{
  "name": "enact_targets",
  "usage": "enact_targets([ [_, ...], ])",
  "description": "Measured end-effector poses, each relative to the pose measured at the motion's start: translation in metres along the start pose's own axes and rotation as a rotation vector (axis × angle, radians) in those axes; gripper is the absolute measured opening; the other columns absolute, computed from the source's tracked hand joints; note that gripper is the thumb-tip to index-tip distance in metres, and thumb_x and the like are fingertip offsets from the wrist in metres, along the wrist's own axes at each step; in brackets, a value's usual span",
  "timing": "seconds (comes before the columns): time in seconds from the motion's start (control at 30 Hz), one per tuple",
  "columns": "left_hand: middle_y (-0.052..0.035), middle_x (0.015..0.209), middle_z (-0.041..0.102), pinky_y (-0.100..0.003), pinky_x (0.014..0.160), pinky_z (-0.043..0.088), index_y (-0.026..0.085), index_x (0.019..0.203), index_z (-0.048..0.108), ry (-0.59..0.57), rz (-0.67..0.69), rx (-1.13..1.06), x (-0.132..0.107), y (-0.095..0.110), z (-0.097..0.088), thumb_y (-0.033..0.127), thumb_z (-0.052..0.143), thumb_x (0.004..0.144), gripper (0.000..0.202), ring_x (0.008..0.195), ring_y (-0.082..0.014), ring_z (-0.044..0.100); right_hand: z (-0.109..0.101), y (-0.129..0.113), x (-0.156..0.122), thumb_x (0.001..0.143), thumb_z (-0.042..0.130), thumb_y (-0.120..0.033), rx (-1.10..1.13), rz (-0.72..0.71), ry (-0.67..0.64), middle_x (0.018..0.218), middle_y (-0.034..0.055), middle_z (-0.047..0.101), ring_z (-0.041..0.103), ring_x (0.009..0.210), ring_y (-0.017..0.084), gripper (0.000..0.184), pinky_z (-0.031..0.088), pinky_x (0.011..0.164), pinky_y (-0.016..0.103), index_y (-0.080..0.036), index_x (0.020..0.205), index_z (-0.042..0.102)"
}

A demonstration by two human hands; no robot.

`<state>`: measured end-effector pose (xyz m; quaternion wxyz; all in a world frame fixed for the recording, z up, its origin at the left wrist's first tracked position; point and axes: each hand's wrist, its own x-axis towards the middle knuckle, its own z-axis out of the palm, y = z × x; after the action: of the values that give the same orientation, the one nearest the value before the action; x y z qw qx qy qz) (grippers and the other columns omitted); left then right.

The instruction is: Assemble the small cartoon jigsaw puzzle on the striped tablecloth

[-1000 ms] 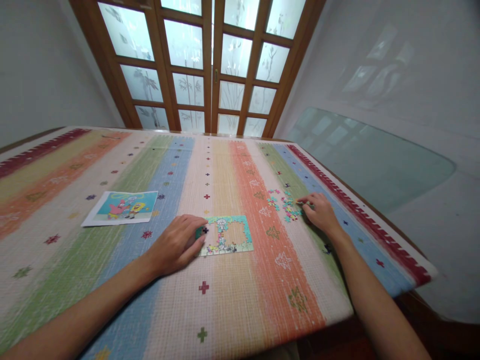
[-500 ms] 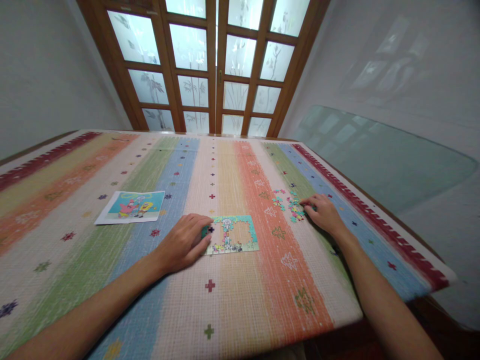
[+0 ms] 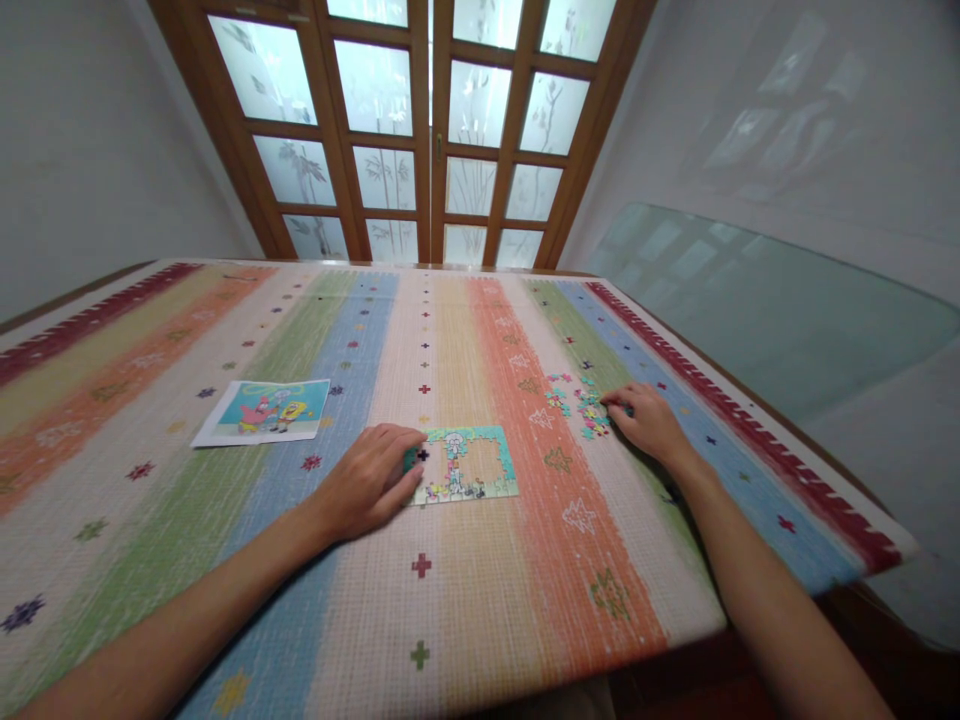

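A partly assembled jigsaw puzzle [image 3: 491, 490] lies on the striped tablecloth, its border joined and a column with a cartoon figure in the middle; tablecloth shows through gaps on both sides. Over its left end rests my left hand [image 3: 371, 480], fingers and thumb apart, covering part of that edge. To the right, loose puzzle pieces [image 3: 590, 412] lie in a small heap. My right hand [image 3: 641, 418] is at the heap's right side, thumb and fingertips pinched together against the pieces. Whatever is between those fingertips is too small to make out.
A printed picture [image 3: 274, 412] of cartoon characters lies flat at the left. Striped tablecloth [image 3: 480, 600] covers the table, whose near edge drops away at the lower right. Wooden doors with frosted panes [image 3: 386, 180] stand beyond the far edge, with walls on both sides.
The camera view has shifted slightly. My right hand's fingers have moved a little at the heap of pieces; my left hand stays on the puzzle's left end.
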<state>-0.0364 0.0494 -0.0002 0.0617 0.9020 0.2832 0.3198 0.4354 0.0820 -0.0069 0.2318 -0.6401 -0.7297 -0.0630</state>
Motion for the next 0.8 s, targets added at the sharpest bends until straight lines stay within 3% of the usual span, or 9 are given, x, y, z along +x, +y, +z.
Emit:
enact_targets([
  [0.57, -0.0103, 0.115, 0.069, -0.043, 0.095, 0.050, 0.018, 0.128, 0.054, -0.017, -0.006, -0.011, 0.0004, 0.0004, -0.0005, 0.023, 0.053, 0.102, 0.027, 0.107, -0.0260, 0.064, 0.0013, 0.0039, 0.0002, 0.080, 0.051, -0.022, -0.007, -0.022, -0.011, 0.084, 0.0101, 0.072, 0.062, 0.084, 0.027, 0.021, 0.049, 0.083, 0.038, -0.021, 0.077, 0.071],
  [0.8, -0.0110, 0.115, 0.069, -0.043, 0.095, 0.050, 0.017, 0.129, 0.053, -0.022, 0.002, -0.006, 0.0007, -0.0001, 0.0005, 0.023, 0.052, 0.103, 0.026, 0.107, -0.0260, 0.063, 0.0020, 0.0053, 0.0001, 0.082, 0.051, -0.022, -0.009, -0.021, -0.008, 0.086, 0.0108, 0.073, 0.063, 0.086, 0.028, 0.021, 0.049, 0.085, 0.039, -0.020, 0.084, 0.071],
])
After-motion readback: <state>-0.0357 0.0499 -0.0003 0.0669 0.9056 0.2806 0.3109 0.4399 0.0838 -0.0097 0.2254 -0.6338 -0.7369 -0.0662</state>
